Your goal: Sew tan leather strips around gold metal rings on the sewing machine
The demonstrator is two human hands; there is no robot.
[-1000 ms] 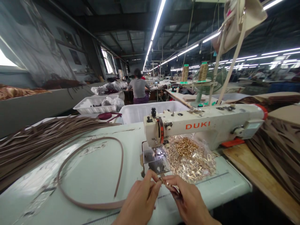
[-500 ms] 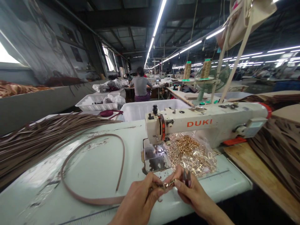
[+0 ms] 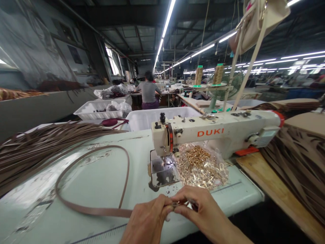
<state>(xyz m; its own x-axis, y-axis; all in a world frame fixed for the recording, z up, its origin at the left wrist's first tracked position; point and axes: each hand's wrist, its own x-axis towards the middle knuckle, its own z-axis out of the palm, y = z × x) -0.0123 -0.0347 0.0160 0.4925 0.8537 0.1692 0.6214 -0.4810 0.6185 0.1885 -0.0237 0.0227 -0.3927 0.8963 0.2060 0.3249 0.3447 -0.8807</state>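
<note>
At the table's (image 3: 106, 189) near edge, the left hand (image 3: 147, 222) and right hand (image 3: 203, 211) together pinch a small gold clasp (image 3: 179, 203) at the brown strap's (image 3: 83, 208) end, just before the sewing machine (image 3: 215, 134).

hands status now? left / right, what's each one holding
Left hand: closed, pinching the end of the brown strap.
Right hand: closed on a small metal clasp at the strap end; the piece is mostly hidden.
</note>
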